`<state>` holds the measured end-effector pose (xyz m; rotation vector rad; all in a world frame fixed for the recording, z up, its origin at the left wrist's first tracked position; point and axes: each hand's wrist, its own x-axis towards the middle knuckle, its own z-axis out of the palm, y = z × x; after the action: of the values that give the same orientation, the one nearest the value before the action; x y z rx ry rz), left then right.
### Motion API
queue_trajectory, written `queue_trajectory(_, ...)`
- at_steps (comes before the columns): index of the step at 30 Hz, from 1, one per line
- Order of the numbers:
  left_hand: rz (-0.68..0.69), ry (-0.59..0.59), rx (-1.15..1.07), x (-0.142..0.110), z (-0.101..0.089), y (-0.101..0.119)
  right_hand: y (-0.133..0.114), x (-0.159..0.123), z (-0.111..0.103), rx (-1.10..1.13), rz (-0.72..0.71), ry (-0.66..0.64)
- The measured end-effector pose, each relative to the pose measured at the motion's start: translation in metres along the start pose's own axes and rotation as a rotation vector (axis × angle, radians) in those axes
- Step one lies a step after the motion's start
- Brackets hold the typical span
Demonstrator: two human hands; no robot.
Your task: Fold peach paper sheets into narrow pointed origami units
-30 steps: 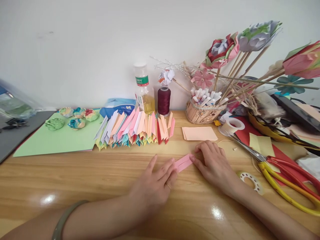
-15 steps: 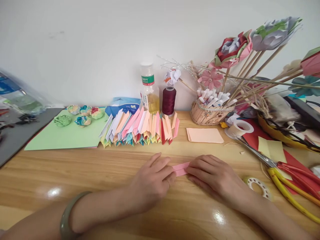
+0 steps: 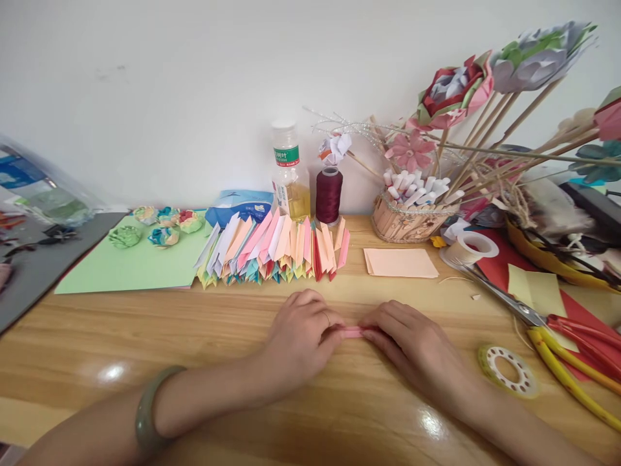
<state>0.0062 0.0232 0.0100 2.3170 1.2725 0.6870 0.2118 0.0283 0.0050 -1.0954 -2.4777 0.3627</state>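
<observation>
Far L, a green sheet w/ crumpled paper flowers, then a row of folded paper pieces. L hand pinches one end of a pink strip, on or just above the tabletop, can't tell which. R hand pinches the other end. Prob. mid-fold, pressing a crease; next move calls for edges lined up & an even squeeze. Scissors far R.

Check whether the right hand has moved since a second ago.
Yes: the right hand has shifted down the picture, away from the peach paper.
</observation>
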Motion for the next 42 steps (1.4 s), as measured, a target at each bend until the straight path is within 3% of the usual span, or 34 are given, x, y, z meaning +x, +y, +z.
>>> queue_trajectory(3,-0.072,-0.009,-0.011,0.002,0.000,0.002,0.000,0.002,0.003,0.006,0.047,0.019)
queue_trajectory(11,-0.054,-0.001,0.046,0.005,0.007,0.004,-0.003,0.006,0.004,-0.031,0.107,-0.019)
queue_trajectory(19,-0.061,-0.013,0.089,0.010,0.010,0.005,-0.001,0.006,0.013,-0.149,0.049,0.054)
queue_trajectory(26,-0.068,-0.054,0.164,0.009,0.011,0.004,0.002,0.005,0.012,-0.240,0.059,0.045)
queue_trajectory(34,-0.058,-0.117,0.200,0.008,0.007,0.002,0.007,0.002,0.009,-0.154,0.147,0.049)
queue_trajectory(42,-0.045,-0.083,0.144,0.007,0.006,-0.002,0.018,-0.006,-0.003,-0.023,0.193,0.000)
